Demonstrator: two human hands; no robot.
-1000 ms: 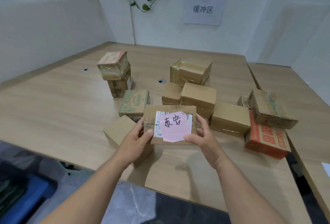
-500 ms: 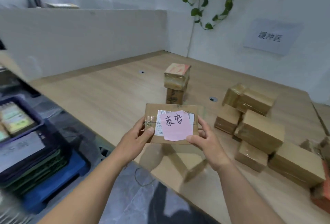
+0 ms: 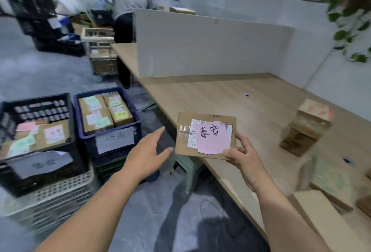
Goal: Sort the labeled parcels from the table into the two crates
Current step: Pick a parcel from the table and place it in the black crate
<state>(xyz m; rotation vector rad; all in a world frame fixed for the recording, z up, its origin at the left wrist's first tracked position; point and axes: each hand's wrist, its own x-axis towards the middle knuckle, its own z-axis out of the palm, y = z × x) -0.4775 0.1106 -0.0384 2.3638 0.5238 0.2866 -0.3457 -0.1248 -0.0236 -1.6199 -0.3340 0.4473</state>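
Note:
My right hand (image 3: 244, 156) grips the lower right corner of a flat cardboard parcel (image 3: 185, 123) with a pink handwritten label, held over the table's left edge. My left hand (image 3: 147, 151) has its fingers spread and is off the parcel, just left of it. On the floor to the left stand a black crate (image 3: 38, 103) and a dark blue crate (image 3: 112, 139), each with a grey paper sign and labeled parcels inside. More parcels remain on the table (image 3: 241, 99): a stack of two (image 3: 307, 127) and a green-printed one (image 3: 331, 179).
A white lattice basket (image 3: 52, 197) sits under the black crate. A white partition (image 3: 210, 43) borders the table's far side. A person in grey (image 3: 128, 10) bends over by stacked crates at the back. A pale green stool (image 3: 186, 169) stands under the table edge.
The view has swung left from the table to the crates. My left hand has let go of the parcel and opened; my right hand alone holds it now.

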